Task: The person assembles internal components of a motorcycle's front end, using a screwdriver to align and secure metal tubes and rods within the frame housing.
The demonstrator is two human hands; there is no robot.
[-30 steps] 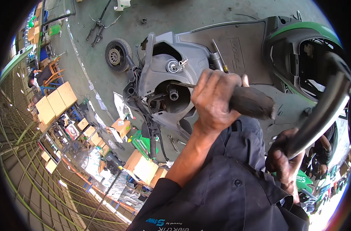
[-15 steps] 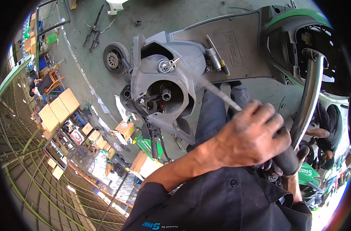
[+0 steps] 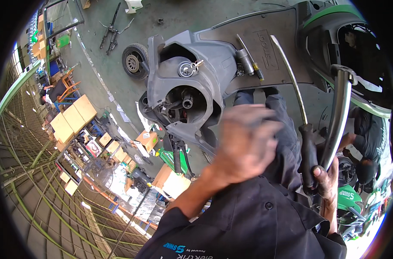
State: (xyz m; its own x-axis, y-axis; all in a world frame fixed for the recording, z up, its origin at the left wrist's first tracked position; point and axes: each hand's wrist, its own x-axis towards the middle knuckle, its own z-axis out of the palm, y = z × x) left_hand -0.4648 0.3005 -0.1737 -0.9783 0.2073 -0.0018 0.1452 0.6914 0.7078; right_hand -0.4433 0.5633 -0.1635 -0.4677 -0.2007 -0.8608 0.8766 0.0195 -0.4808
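My right hand [image 3: 328, 183] is closed round the black handle of a long pry bar [image 3: 294, 82] with a slim, slightly curved metal shaft. The same hand also holds a shiny metal tube [image 3: 338, 118], which stands beside the bar and has a dark ring-like piece [image 3: 344, 74] at its upper end. Where the tube's lower part runs is hidden behind the hand and handle. My left hand [image 3: 248, 144] is smeared by motion in front of my trousers, apart from the bar; its finger posture does not show clearly.
A grey scooter front panel [image 3: 207, 64] with a key in its lock stands ahead. On its footboard [image 3: 280, 47] lie a metal cylinder [image 3: 245, 61] and a screwdriver [image 3: 257, 71]. A wheel [image 3: 134, 62] is at left; another person [image 3: 369, 138] crouches at right.
My left hand has let go of the pry bar and moved left. The bar has swung from pointing up-left to nearly upright, alongside the tube in my right hand.
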